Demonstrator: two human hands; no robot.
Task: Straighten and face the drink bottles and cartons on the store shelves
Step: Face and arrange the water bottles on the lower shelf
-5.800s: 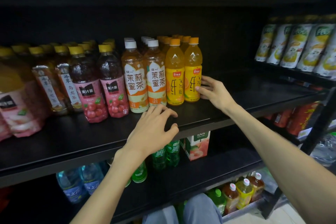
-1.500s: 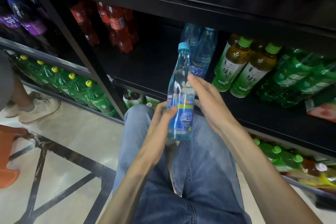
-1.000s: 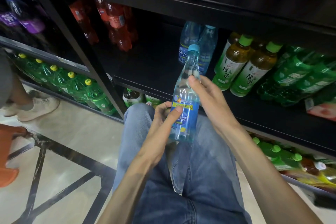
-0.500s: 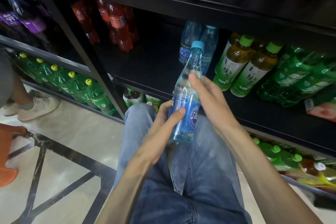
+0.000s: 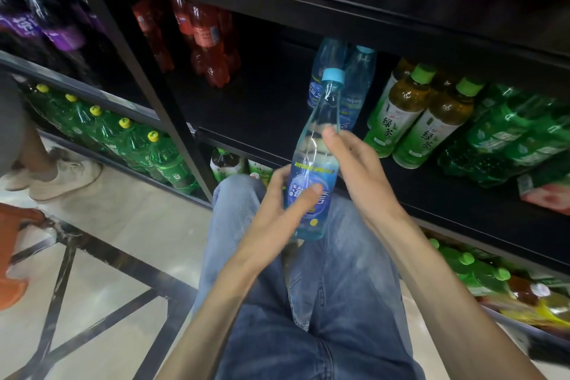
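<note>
A clear bottle with a light-blue cap and blue label (image 5: 311, 170) is held upright above my knees, in front of the black shelf (image 5: 456, 210). My left hand (image 5: 282, 207) grips its lower half, thumb across the label. My right hand (image 5: 357, 170) holds its upper body from the right, thumb on the shoulder. Two matching blue bottles (image 5: 342, 83) stand far back on the shelf. Green-tea bottles (image 5: 413, 114) with green caps stand to their right, labels facing out.
Green soda bottles (image 5: 518, 139) and a pink carton (image 5: 546, 191) fill the shelf's right end. Red bottles (image 5: 203, 37) stand at the back left. A black upright post (image 5: 154, 86) divides off the neighbouring rack of green bottles (image 5: 123, 136). Another person's shoe (image 5: 64, 176) is on the floor at left.
Since 5.8 s ago I have dropped from the upper tea shelf to this lower one and taken up the blue bottle. Over the last second it has turned in my hands, label now facing me.
</note>
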